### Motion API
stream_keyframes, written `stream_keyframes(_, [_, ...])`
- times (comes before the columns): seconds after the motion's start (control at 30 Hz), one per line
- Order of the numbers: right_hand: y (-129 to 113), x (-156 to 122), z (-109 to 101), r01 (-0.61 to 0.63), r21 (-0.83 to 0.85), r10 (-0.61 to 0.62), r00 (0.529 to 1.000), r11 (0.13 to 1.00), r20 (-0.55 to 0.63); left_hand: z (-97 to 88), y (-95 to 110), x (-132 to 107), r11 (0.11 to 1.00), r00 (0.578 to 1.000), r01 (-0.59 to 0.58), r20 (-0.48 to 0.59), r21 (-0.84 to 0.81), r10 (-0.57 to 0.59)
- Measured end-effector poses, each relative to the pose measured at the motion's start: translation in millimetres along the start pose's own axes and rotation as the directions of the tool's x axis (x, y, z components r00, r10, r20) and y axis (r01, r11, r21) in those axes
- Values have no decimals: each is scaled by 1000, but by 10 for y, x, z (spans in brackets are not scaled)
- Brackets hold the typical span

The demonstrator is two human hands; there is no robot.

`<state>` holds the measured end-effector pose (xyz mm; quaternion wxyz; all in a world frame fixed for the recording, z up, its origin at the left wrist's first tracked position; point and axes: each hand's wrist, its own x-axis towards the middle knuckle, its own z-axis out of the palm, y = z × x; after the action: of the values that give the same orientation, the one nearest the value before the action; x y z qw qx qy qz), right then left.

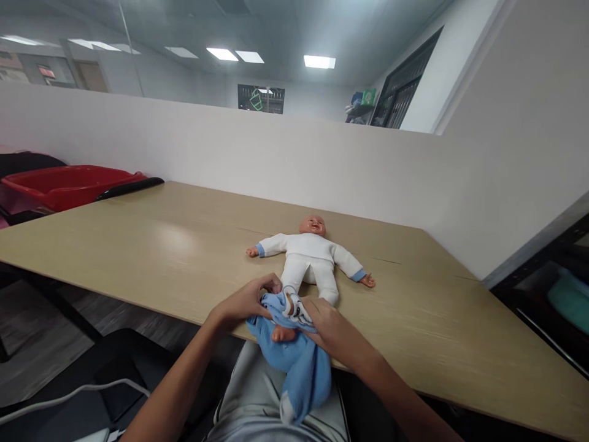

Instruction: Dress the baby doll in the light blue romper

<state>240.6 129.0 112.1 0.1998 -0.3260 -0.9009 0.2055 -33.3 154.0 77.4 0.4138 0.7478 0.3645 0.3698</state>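
A baby doll (pixel 309 247) in a white top with blue cuffs lies on its back on the table, head away from me and arms spread. Blue baby trousers (pixel 294 362) with a white and brown animal patch are bunched around one of its lower legs, the bare foot (pixel 283 334) poking out. My left hand (pixel 257 298) grips the bunched cloth on its left side, thumb and fingers closed. On the other side, my right hand (pixel 324 319) pinches the same cloth near the patch. The rest of the trousers hangs over the table edge onto my lap.
The wooden table (pixel 138 245) stretches to a white wall with a window. At the far left stands a red plastic tub (pixel 69 184). A black chair (pixel 124 368) with a white cable (pixel 92 388) is at lower left, and a dark shelf (pixel 547 288) at right.
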Motion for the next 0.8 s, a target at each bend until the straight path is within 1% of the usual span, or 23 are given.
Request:
stream_keyframes(0.1, [26,110,-58,19,35,-17,999,999,-40,-38,52,-33,998,998,12,56,-63,-8])
stream_keyframes(0.2, [52,234,-105,27,174,-6,993,984,-121,-74,97,-37,997,997,34,78,-76,-28])
stream_keyframes(0.23, [66,272,-127,28,224,1,992,974,-127,-85,107,-31,997,997,40,75,-70,-35])
stream_keyframes(0.3, [102,334,-194,11,300,15,996,954,-86,-108,120,-17,997,997,47,67,-56,-43])
stream_keyframes(0.4, [156,381,-347,-17,379,6,1000,925,29,-174,126,-21,998,996,63,66,-27,-61])
stream_keyframes(0.47, [186,386,-443,-27,413,-12,996,910,91,-266,125,-49,997,996,80,48,-10,-80])
stream_keyframes(0.53, [218,388,-485,-46,412,-16,989,910,145,-401,129,-78,996,995,89,34,-20,-89])
stream_keyframes(0.6, [259,403,-454,-47,401,-23,985,915,169,-554,153,-72,995,996,83,27,-62,-82])
stream_keyframes(0.67, [301,430,-360,-25,396,-37,988,918,148,-669,211,1,992,998,62,-18,-112,-64])
stream_keyframes(0.73, [330,460,-244,-27,380,0,998,925,70,-692,301,147,992,998,28,-49,-123,-34])
stream_keyframes(0.77, [333,469,-191,-46,363,42,999,931,18,-662,352,240,995,999,16,-35,-100,-20])
stream_keyframes(0.8, [328,470,-147,-68,345,87,995,936,-39,-608,403,338,998,1000,12,14,-55,-11])
